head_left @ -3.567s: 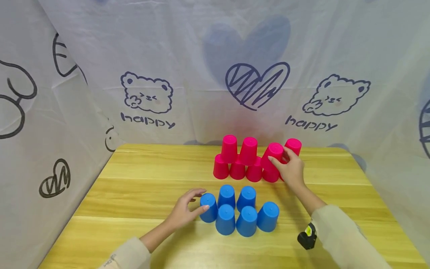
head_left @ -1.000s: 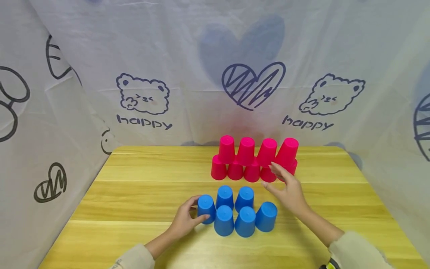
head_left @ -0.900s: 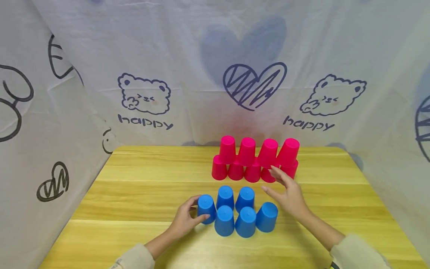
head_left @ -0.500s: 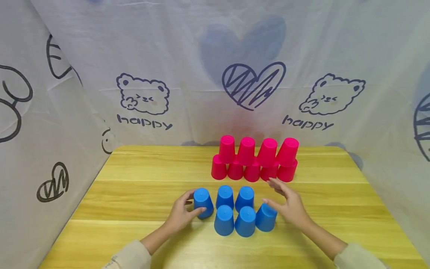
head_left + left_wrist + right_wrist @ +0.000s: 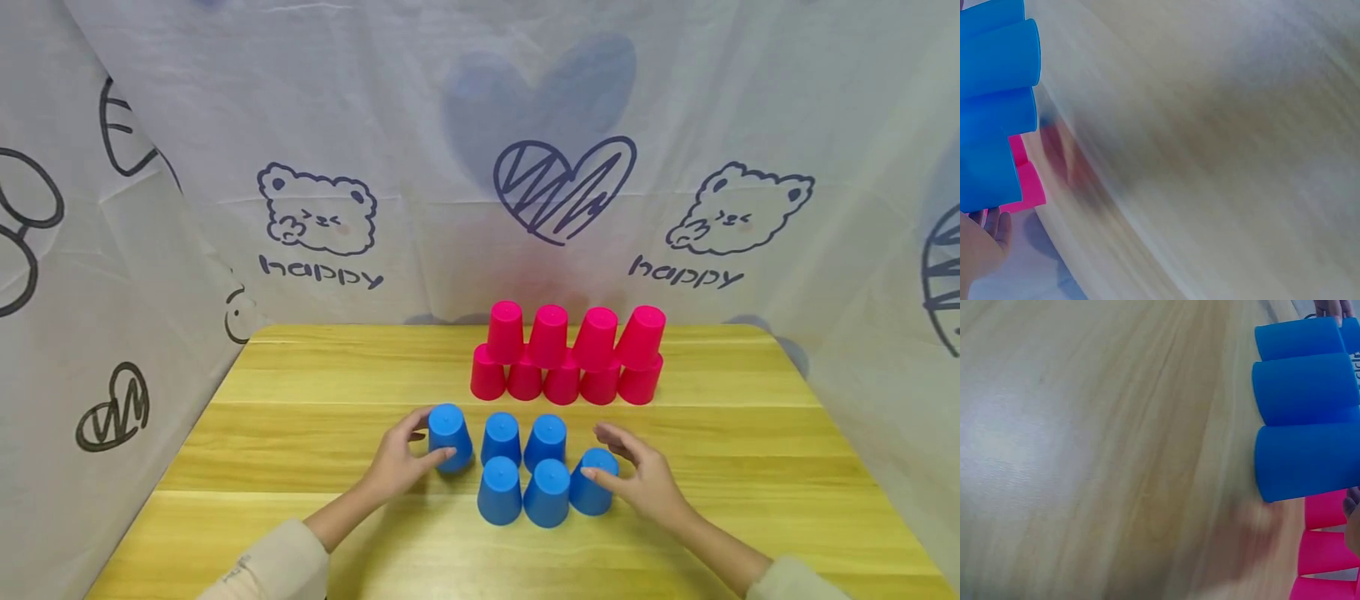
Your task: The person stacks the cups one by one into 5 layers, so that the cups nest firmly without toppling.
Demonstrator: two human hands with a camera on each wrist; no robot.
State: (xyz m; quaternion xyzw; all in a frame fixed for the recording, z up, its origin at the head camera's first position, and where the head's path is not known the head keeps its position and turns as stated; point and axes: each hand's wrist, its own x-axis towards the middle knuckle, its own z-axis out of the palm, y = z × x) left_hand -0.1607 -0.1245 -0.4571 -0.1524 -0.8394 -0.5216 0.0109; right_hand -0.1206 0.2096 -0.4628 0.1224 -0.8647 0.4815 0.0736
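My left hand (image 5: pixel 401 458) grips an upside-down blue cup (image 5: pixel 449 440), its thumb across the near side and its fingers behind. That cup stands a little apart, at the left of the other blue cups. My right hand (image 5: pixel 648 479) is around the rightmost blue cup (image 5: pixel 592 492), thumb overlapping its near side, fingers extended beyond it and loosely spread. Between the hands stand two blue cups at the back (image 5: pixel 500 435) and two in front (image 5: pixel 547 496), all upside down. In the right wrist view the fingertips (image 5: pixel 1350 503) are right at a blue cup's (image 5: pixel 1310 461) side.
Behind the blue cups, upside-down pink cups form two tiers: an upper row (image 5: pixel 548 337) resting on a lower row (image 5: pixel 488 379). They stand on a wooden table (image 5: pixel 315 433). A white cloth (image 5: pixel 420 225) with printed bears and hearts hangs along the table's back and sides.
The right hand has left the pink cups and come forward to the rightmost blue cup. The left hand has shifted its blue cup back and leftward, away from the group. The upper pink row gained a cup.
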